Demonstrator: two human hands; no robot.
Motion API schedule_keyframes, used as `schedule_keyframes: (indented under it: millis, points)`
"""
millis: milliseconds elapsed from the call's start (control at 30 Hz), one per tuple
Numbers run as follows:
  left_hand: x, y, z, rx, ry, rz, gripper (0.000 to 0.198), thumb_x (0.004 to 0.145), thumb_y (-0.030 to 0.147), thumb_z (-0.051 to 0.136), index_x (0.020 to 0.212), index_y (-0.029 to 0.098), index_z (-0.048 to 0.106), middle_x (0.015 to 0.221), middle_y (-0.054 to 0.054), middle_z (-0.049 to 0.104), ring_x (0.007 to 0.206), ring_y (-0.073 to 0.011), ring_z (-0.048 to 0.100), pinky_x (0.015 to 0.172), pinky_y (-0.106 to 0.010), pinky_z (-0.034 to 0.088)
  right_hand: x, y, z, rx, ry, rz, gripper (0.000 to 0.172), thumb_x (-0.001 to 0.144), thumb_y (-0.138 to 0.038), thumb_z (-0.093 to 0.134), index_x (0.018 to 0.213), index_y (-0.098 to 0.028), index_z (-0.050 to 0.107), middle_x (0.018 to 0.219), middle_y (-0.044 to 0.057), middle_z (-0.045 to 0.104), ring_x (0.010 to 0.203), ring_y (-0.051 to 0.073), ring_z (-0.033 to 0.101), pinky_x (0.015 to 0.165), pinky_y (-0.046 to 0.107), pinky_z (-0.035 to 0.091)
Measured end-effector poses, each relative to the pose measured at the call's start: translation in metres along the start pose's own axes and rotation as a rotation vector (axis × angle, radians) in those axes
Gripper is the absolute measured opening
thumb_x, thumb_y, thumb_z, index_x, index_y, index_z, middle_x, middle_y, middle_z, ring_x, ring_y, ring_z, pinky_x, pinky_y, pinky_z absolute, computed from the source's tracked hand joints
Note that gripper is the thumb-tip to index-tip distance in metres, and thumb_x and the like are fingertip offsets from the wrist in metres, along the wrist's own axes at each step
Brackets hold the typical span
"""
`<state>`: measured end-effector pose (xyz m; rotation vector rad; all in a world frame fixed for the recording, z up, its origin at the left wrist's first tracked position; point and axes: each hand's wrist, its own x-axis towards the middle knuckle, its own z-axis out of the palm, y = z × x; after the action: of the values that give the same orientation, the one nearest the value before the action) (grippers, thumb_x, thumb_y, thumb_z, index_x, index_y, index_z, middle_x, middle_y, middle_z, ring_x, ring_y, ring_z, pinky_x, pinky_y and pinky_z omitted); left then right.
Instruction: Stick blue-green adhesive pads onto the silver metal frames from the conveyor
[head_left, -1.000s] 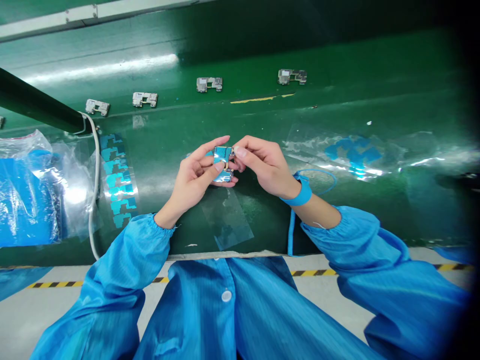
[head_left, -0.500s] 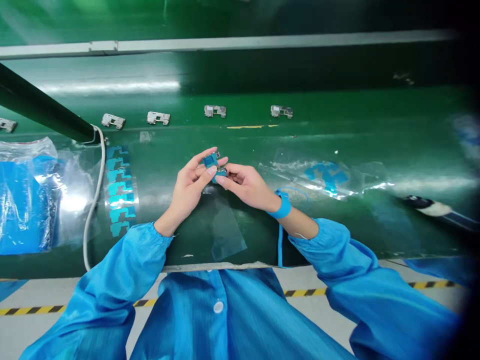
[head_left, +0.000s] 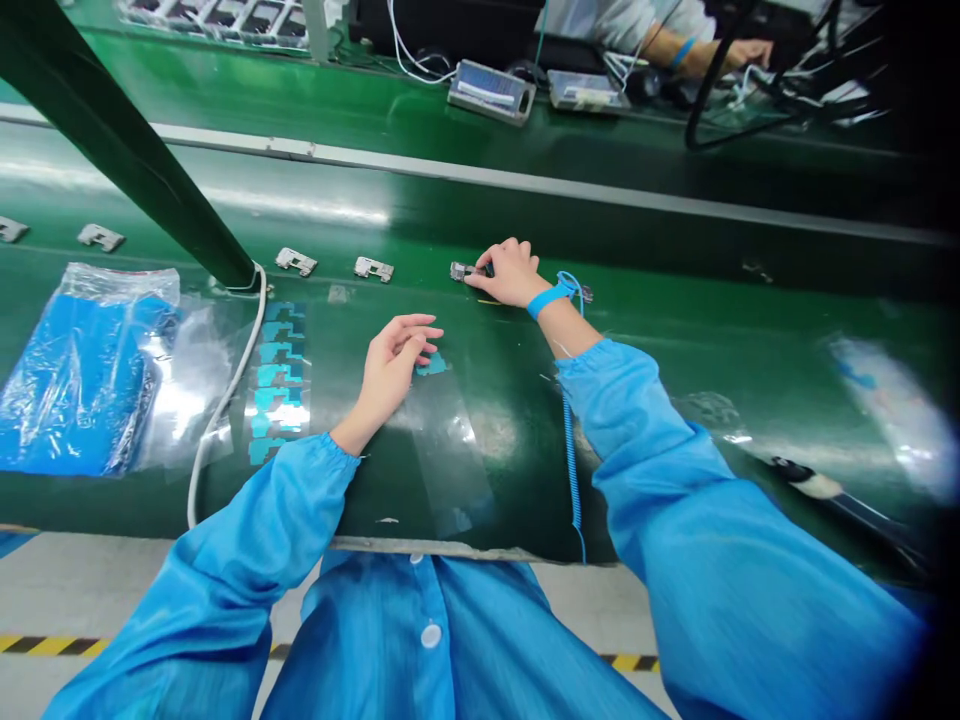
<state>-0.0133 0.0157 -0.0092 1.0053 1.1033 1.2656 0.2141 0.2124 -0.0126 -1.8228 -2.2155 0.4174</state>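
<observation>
My right hand [head_left: 510, 272] is stretched out to the row of boards, with thumb and fingers closed on a small silver-grey circuit board [head_left: 460, 271]. The hand covers part of that board. My left hand [head_left: 395, 362] hovers over the bench with loosely bent fingers apart and nothing visible in them. Close by its fingertips is a small teal film piece [head_left: 432, 364], at the upper end of a clear plastic strip [head_left: 450, 440]. Similar boards lie to the left in the row, including one board [head_left: 373, 269] and another board [head_left: 296, 262].
A sheet of teal cut-outs [head_left: 279, 385] lies left of my left hand, beside a white cable [head_left: 225, 405] and a bagged blue stack [head_left: 82, 385]. A green post [head_left: 150, 150] rises at left. A blue coiled cord [head_left: 571, 450] hangs from my right wrist. Across the bench is another person's hand [head_left: 746, 55].
My hands have parted; the blue-covered piece they held together is no longer between them. My right hand has moved forward onto a board, and the view has tilted up.
</observation>
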Motion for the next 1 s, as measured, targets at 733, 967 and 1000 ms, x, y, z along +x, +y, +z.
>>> schedule_keyframes:
  millis: [733,967,1000]
  points:
    - [0.025,0.025,-0.041,-0.089,0.150,-0.052,0.049,0.091,0.022,0.069,0.140,0.018,0.067,0.105,-0.006,0.086,0.069,-0.0132,0.078,0.068,-0.027,0.065,-0.153,-0.026,0.031,0.010,-0.137,-0.607,0.054,0.109,-0.051,0.069,0.160,-0.032,0.067,0.175,0.013,0.058,0.147,0.044,0.053,0.116,0.066,0.044]
    - [0.026,0.012,-0.039,-0.005,0.141,-0.017,0.051,0.088,0.032,0.080,0.136,0.021,0.066,0.089,0.000,0.079,0.063,-0.0093,0.066,0.062,-0.024,0.053,-0.161,-0.026,0.037,0.202,0.048,-0.565,0.022,0.109,-0.040,0.072,0.121,-0.030,0.088,0.131,0.010,0.087,0.117,0.036,0.073,0.104,0.059,0.049]
    - [0.024,0.011,-0.038,0.066,0.113,-0.011,0.058,0.086,0.035,0.086,0.138,0.020,0.065,0.087,0.000,0.079,0.064,-0.0095,0.065,0.064,-0.024,0.052,-0.162,-0.026,0.036,0.274,0.079,-0.550,0.021,0.108,-0.040,0.074,0.118,-0.029,0.088,0.122,0.010,0.089,0.109,0.034,0.075,0.100,0.057,0.051]
